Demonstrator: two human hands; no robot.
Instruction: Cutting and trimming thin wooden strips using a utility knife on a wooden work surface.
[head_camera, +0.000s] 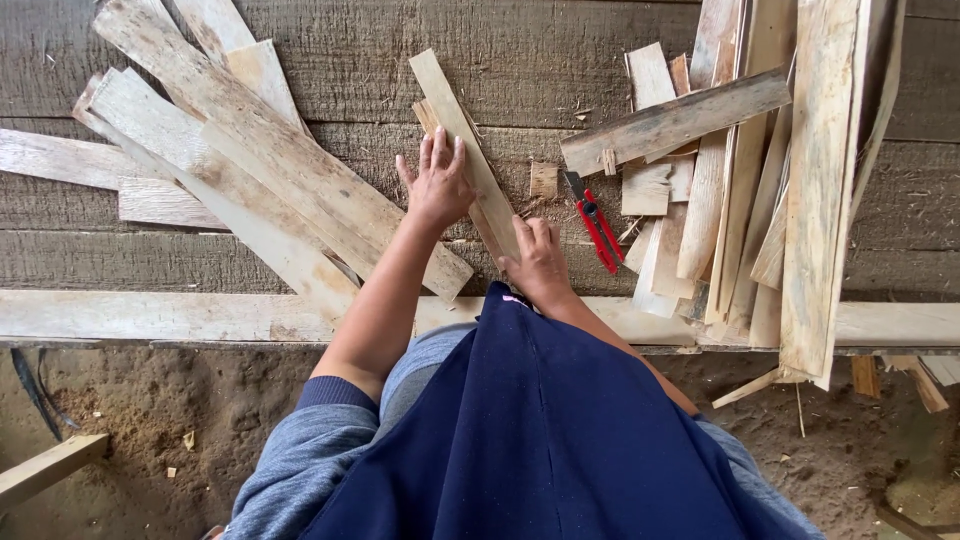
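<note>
Looking down at a rough plank workbench (560, 60), I have both bare hands on a narrow, pale wooden slat (462, 140) that lies at a slant in the middle of the bench, its far end pointing away from me and to my left. My left hand (437, 185) lies flat and open on it, fingers spread, palm pressing down, likely to keep the slat from sliding. My right hand (538, 262) is at the near end, fingers curled over the wood in a loose closed hold that seems to steady that end. A second short slat (428, 112) peeks out from under the first. To my left sits a loose heap of wider boards (250, 160), crossed over one another; to my right, a stack of long strips (770, 180) lies within reach. A red-handled utility knife (595, 222) rests on the bench just beside my right hand, untouched. Below the bench edge is sandy ground (180, 400).
</note>
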